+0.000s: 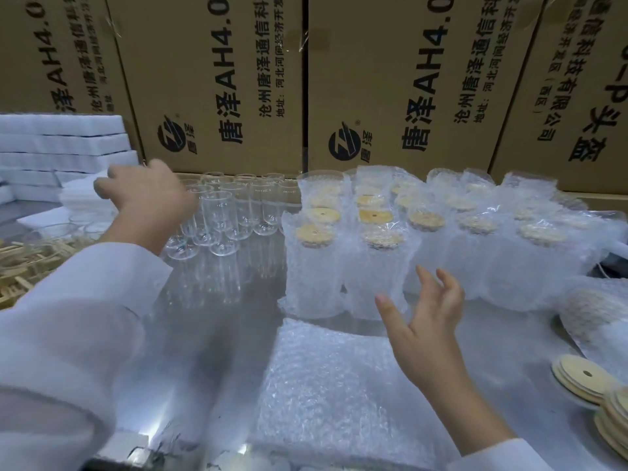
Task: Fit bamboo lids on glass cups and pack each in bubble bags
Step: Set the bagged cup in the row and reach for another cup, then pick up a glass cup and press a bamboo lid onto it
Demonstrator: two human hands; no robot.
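Brown cardboard boxes (210, 79) carry black Chinese lettering and a round black logo. The stacked foam sheets (64, 144) are white. The glass cups (234, 212) are clear and colourless. The bamboo lids (582, 372) are pale tan. The bubble bags (336, 385) are cloudy white, dotted all over with small round bubbles. The bench (210, 334) is shiny silver-grey. The sleeves (68, 317) are white.

The left hand (146, 193) is blurred, its grip unreadable; the stacked bamboo lids (611, 423) run off the right edge, cardboard boxes (373, 79) off the top.
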